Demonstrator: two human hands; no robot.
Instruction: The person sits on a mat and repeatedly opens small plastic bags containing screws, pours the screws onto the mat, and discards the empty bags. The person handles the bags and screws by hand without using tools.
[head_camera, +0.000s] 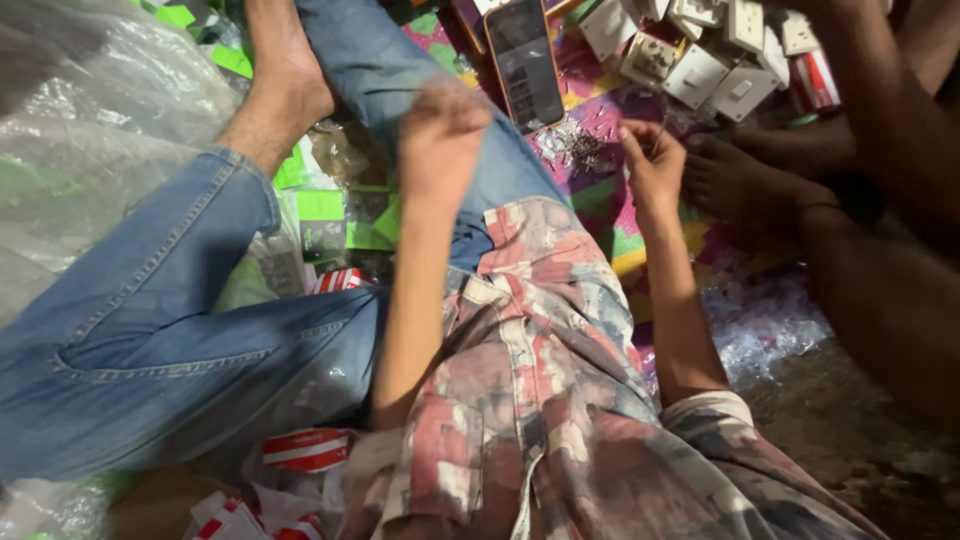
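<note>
My left hand (442, 135) hangs over my blue-jeaned thigh (400, 70), fingers curled down, and what it holds is hidden from me. My right hand (652, 160) reaches out beside a small heap of tiny metal screws (572, 142) on a colourful mat (600, 195), its fingertips pinched close together at the edge of the heap. A smartphone (524, 60) with a dark screen lies just beyond the screws, resting against my leg.
Several white wall switches (700, 72) are piled at the top right. Another person's legs and foot (740, 175) lie along the right side. Clear plastic bags (90, 110) fill the left, with green cartons (320, 215) and red-and-white boxes (305, 450) scattered around.
</note>
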